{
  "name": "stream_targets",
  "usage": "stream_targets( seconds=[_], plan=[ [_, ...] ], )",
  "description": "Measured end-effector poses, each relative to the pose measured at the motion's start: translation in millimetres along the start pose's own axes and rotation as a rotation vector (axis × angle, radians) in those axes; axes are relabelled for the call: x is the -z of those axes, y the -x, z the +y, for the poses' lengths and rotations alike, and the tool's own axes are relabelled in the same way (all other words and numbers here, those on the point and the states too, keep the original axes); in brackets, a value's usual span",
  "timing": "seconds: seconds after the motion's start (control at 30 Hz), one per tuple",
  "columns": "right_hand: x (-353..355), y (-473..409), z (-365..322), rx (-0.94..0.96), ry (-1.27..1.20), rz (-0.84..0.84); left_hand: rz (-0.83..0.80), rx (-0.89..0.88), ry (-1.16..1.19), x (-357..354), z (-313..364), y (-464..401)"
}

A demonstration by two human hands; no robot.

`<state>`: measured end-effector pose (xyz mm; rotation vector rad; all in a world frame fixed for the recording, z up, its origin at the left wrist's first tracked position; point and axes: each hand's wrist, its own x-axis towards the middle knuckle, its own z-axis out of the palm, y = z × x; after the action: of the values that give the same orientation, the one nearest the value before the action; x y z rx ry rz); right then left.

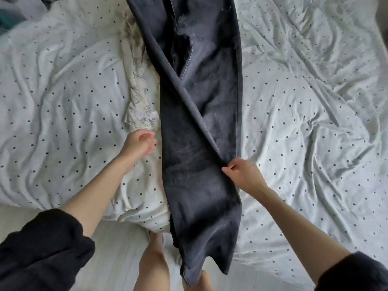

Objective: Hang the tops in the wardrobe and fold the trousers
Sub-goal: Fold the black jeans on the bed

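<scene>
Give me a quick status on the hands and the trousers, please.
Right hand pinches trousers edge. Left hand open, holding nothing. Trousers lengthwise on bed, hems overhanging. Printed garment alongside.

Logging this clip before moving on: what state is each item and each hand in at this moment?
Jeans: laid lengthwise on the bed, one leg crossed over the other, hems hanging over the edge.
Patterned top: crumpled beside the jeans.
Bed sheet: wrinkled.
Right hand: pinching the jeans' edge.
Left hand: open, holding nothing.
</scene>
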<state>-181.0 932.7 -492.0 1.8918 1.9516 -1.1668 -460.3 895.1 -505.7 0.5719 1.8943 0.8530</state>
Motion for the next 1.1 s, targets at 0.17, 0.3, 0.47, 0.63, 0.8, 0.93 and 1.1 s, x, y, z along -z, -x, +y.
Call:
stream_targets(
  seconds=[0.17, 0.3, 0.47, 0.63, 0.8, 0.93, 1.1],
  plan=[
    [27, -47, -88, 0.192, -0.106, 0.175, 0.047, -0.057, 0.133, 10, 75, -57],
    [52, -95, -155, 0.399, -0.164, 0.430, 0.147, -0.097, 0.208, 27, 136, -123],
    [96, -177, -235, 0.451, 0.017, 0.469, 0.174, -0.099, 0.154, 58, 214, -216],
    [107, -232, -261, 0.396, 0.272, 0.258, 0.188, -0.206, 0.100, 66, 245, -253],
    [109, -263, -283, 0.237, 0.427, -0.050, 0.187, -0.496, 0.075, 85, 271, -257],
    [99, -280, -290, 0.285, 0.444, -0.057, 0.213, -0.628, 0.047, 90, 310, -257],
    [108, -286, -285, 0.393, 0.418, -0.103, 0.224, -0.554, 0.039, 84, 335, -260]
  ],
)
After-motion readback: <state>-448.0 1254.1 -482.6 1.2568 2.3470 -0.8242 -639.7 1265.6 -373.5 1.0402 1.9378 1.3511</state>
